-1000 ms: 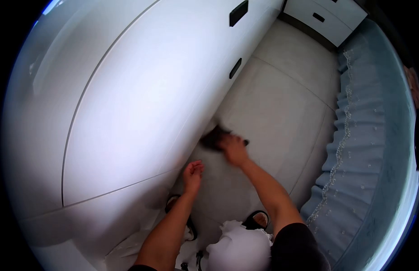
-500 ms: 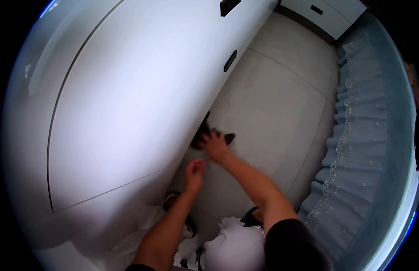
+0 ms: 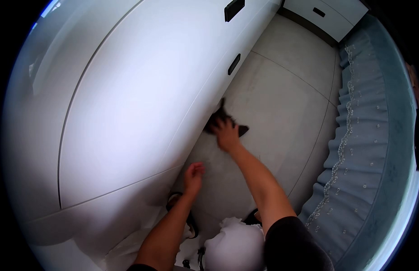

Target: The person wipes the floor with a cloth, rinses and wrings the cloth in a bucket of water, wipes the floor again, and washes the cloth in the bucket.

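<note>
A dark cloth [image 3: 213, 123] with pointed corners lies on the floor beside the white cabinet front. My right hand [image 3: 227, 135] presses on it, with its fingers partly spread and bent over the bunched fabric; some of the cloth is hidden beneath. Nearer to me, my left hand [image 3: 193, 177] hangs above the floor close to the cabinet's bottom edge. Its fingers are curled in, and I see nothing in them.
A white cabinet front [image 3: 132, 108] with black handles [image 3: 234, 64] runs along the left. Pale tiles [image 3: 286, 95] cover the floor. A blue-grey ruffled fabric [image 3: 354, 153] with lace trim hangs at the right. White drawers [image 3: 324, 18] stand at the far end.
My right hand and the dark cloth have slid away from me, up and to the right along the cabinet. The left hand has stayed nearly in place, and the camera view has shifted slightly.
</note>
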{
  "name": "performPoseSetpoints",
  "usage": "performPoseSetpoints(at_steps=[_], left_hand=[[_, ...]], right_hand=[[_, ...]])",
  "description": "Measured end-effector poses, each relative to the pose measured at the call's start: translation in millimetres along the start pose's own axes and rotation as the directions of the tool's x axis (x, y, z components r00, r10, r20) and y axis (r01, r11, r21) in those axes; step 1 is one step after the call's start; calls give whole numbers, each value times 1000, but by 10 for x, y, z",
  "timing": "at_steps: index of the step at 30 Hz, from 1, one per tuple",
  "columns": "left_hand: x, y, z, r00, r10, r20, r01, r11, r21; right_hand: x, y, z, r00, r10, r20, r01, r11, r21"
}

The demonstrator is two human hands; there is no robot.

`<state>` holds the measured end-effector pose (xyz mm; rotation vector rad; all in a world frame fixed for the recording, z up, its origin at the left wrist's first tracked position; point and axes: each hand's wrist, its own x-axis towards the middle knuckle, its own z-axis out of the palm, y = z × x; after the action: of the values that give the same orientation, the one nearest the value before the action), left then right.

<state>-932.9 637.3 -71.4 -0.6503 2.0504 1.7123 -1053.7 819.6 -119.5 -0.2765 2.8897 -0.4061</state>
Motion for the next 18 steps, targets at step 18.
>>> performPoseSetpoints(at_steps=[18], left_hand=[[-211, -160, 100, 994, 85, 64, -90, 993, 82]], right_hand=[[-1166, 769, -267, 1000, 18, -17, -16, 994, 109]])
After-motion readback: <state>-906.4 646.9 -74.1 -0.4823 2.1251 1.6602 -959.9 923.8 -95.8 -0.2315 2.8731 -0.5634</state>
